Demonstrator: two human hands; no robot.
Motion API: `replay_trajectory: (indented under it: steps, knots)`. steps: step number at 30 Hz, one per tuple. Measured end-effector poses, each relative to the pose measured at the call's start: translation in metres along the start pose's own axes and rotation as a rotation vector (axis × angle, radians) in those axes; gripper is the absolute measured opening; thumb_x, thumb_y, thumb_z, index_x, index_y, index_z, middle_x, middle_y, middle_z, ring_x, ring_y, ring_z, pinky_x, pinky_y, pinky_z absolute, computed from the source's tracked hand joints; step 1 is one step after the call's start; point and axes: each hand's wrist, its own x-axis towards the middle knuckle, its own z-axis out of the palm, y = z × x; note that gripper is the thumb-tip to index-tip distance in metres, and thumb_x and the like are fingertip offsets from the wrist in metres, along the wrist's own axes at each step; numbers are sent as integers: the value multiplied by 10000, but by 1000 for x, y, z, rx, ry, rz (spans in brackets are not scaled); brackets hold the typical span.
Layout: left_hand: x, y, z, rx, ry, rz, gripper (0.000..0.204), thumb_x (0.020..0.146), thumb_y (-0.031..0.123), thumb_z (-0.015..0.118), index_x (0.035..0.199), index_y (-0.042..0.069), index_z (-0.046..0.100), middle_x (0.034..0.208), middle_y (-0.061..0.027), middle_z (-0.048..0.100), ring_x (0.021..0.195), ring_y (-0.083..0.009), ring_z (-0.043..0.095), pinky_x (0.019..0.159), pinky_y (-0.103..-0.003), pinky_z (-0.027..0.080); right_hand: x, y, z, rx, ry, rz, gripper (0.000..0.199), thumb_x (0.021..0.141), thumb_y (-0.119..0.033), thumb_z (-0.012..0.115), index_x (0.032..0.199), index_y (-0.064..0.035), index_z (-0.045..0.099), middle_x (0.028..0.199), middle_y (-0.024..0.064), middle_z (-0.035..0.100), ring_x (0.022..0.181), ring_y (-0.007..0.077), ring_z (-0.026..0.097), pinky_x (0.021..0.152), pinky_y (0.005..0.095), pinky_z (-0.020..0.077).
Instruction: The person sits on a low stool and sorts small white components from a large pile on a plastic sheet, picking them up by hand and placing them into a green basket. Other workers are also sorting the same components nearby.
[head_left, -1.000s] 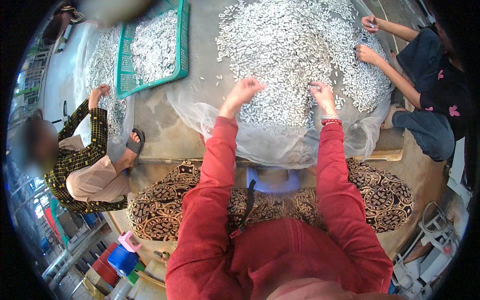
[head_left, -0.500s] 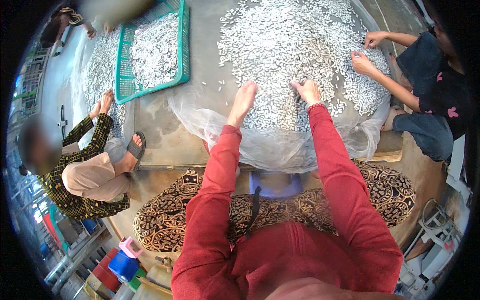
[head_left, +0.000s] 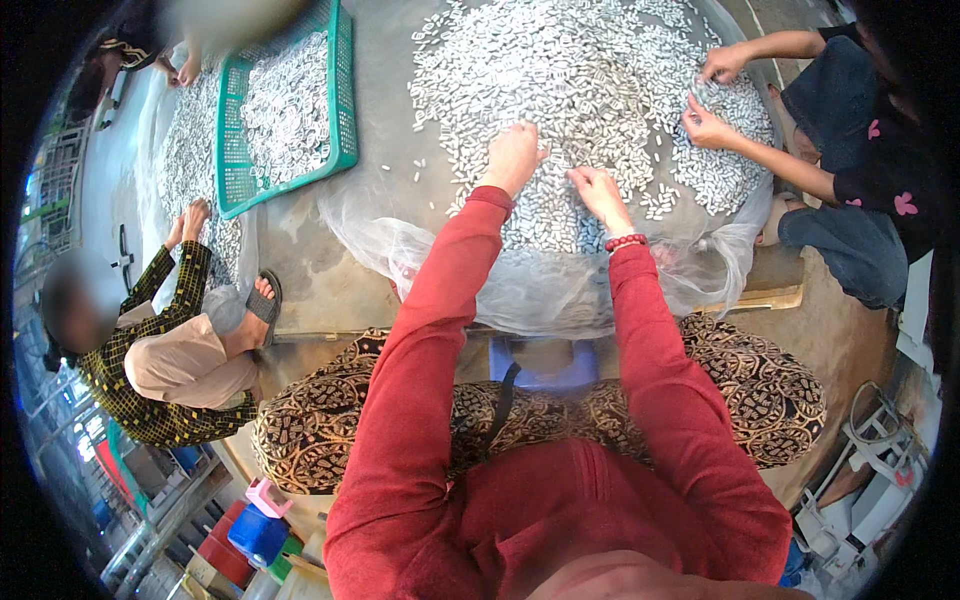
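Note:
A wide pile of small grey-white rounded pieces (head_left: 590, 90) covers the low surface in front of me. Over its near part, my left hand (head_left: 513, 158) is closed with curled fingers, thumb side toward the other hand. Just to its right and slightly nearer, my right hand (head_left: 600, 198), with a red bead bracelet (head_left: 626, 241) at the wrist, has its thumb and fingers drawn together. Anything pinched in either hand is too small to make out. Sheer white netting (head_left: 540, 300) lies under the pile's near edge.
A green plastic basket (head_left: 345, 110) of similar pieces stands to the left. Beyond it, another person's hands (head_left: 187, 222) touch a second pile (head_left: 190, 150). At right, a co-worker's hands (head_left: 708, 125) sort pieces. A blue stool (head_left: 545, 365) is beneath me.
My left hand has moved right and away from me, closer to my right hand, and its fingers have curled. The right hand has shifted slightly left and nearer. The view has shifted a little.

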Motion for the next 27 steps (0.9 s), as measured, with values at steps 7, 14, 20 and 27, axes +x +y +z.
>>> replay_trajectory:
  steps: [7, 14, 20, 27]
  knots:
    - [-12, -16, -6, -334, -67, -182, 249, 768, 272, 628, 794, 47, 525, 716, -79, 555, 648, -208, 569, 522, -325, 443, 12, 17, -9, 76, 184, 6, 288, 773, -280, 580, 930, -48, 646, 836, 188, 638, 795, 301, 626, 723, 362, 474]
    - [-62, -9, -65, -1768, -157, -475, 142, 776, 204, 576, 826, 89, 509, 689, 26, 447, 534, -91, 402, 374, -183, 256, 44, 14, 27, -88, 146, 166, 354, 730, -363, 611, 806, -20, 652, 819, 233, 618, 817, 378, 597, 725, 429, 465]
    - [-44, 8, -18, -444, -267, -171, 272, 724, 168, 650, 981, 86, 617, 769, -131, 629, 687, -208, 604, 625, -328, 479, 32, 18, 30, 144, 357, -21, 160, 687, -181, 670, 703, -30, 620, 612, 78, 606, 580, 152, 579, 559, 285, 462]
    - [-37, 1, 6, -34, -369, 27, 308, 684, 126, 660, 985, 164, 604, 798, -152, 623, 801, -315, 604, 707, -412, 484, -2, 30, -31, 1117, 282, 346, 57, 715, -37, 496, 766, -26, 517, 733, 69, 584, 591, 138, 541, 497, 240, 459]
